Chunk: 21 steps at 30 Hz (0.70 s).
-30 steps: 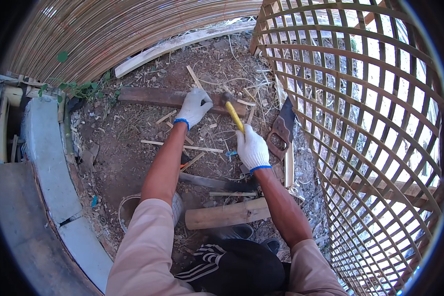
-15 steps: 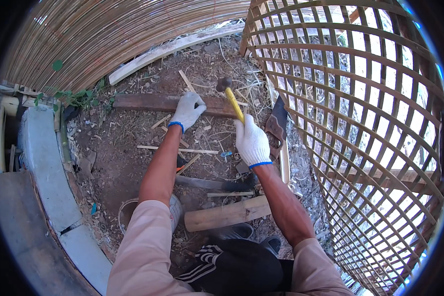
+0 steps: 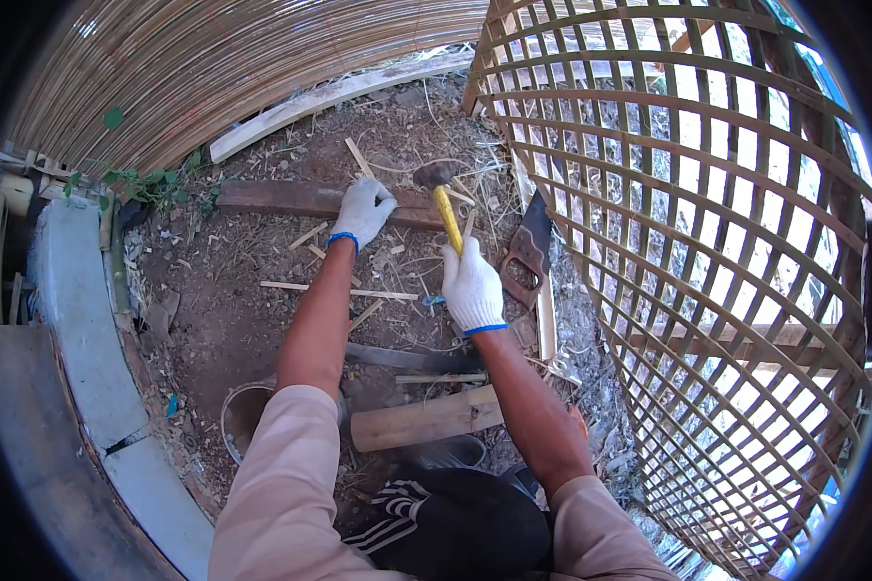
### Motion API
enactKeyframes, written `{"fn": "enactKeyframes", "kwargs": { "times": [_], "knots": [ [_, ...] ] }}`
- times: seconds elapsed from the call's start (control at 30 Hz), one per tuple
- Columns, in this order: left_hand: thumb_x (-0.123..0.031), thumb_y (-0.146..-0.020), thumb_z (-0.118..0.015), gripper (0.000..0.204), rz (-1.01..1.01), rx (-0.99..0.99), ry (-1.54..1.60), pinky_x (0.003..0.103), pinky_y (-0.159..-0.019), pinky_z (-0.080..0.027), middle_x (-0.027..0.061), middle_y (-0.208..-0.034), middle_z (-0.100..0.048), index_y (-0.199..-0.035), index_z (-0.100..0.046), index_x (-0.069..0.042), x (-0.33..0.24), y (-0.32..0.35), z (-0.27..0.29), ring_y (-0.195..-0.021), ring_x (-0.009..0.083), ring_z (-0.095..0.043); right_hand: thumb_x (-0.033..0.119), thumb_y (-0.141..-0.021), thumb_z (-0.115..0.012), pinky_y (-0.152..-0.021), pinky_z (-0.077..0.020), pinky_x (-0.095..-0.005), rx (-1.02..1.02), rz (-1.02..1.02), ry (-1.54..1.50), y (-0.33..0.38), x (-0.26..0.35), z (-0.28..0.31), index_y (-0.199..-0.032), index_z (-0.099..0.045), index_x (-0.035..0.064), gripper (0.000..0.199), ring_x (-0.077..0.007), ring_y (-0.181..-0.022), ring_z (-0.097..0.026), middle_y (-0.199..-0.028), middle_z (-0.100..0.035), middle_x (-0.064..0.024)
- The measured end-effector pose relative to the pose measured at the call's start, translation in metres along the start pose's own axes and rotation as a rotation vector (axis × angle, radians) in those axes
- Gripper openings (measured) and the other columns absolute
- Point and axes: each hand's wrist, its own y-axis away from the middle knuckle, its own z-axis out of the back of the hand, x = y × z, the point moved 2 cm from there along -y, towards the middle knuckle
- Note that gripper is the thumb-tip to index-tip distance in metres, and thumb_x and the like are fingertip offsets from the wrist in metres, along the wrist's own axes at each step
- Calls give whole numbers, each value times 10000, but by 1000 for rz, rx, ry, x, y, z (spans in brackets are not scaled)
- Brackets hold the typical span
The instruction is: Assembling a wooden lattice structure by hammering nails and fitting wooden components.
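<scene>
Nearest you, a short pale wooden block [image 3: 426, 418] lies on the dirt ground [image 3: 233, 310] just ahead of your knees, with a round rimmed container [image 3: 242, 416] to its left, partly hidden under your left arm. Just past the block, a dark curved blade [image 3: 397, 356] rests flat on the ground between your forearms.

Your right hand [image 3: 473, 286], in a white glove, is clamped around the yellow handle of a hammer [image 3: 444, 208]; the dark head is raised just above the near edge of the long dark plank [image 3: 300, 198]. A handsaw [image 3: 525, 254] lies just to the right of that hand, beside the bamboo lattice frame [image 3: 688, 271].

Your left hand [image 3: 361, 209], also gloved, presses fingers-down on the plank, left of the hammer head and apart from it. Thin bamboo splints [image 3: 339, 290] lie scattered across the ground around both hands.

Farthest, a pale board [image 3: 329, 97] runs along the foot of the woven reed wall [image 3: 223, 58].
</scene>
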Motion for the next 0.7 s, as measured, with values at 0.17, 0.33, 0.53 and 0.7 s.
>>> {"fn": "enactKeyframes", "kwargs": {
  "times": [0.17,0.33,0.53,0.7],
  "knots": [
    [-176,-845,-741,147,-7,9,-13,465,-875,-511,165,-886,-697,-824,-710,-34,8,7,-12,-936,349,-655,336,-1051,-534,-651,-534,-613,169,-40,164,-6,-11,-26,-1109,-519,25,317,-502,-741,-693,-770,-686,-298],
    [-194,-840,-768,167,0,-8,33,465,-893,-515,162,-930,-696,-858,-709,-39,-10,1,-17,-958,348,-655,374,-1054,-509,-694,-543,-612,216,-114,193,-9,-19,-18,-1105,-523,17,361,-509,-792,-700,-813,-701,-302],
    [-224,-840,-732,192,62,19,40,477,-919,-531,207,-945,-743,-852,-778,-38,-8,6,-8,-944,388,-694,384,-1058,-515,-738,-527,-615,274,-127,110,5,-1,60,-1091,-513,1,384,-551,-836,-675,-832,-669,-371],
    [-233,-839,-719,213,2,6,22,476,-901,-534,211,-939,-744,-861,-780,-30,-5,10,11,-921,398,-695,357,-1046,-541,-704,-509,-570,371,-173,121,88,-36,160,-1081,-543,-7,366,-531,-799,-663,-776,-647,-331]
  ]
}}
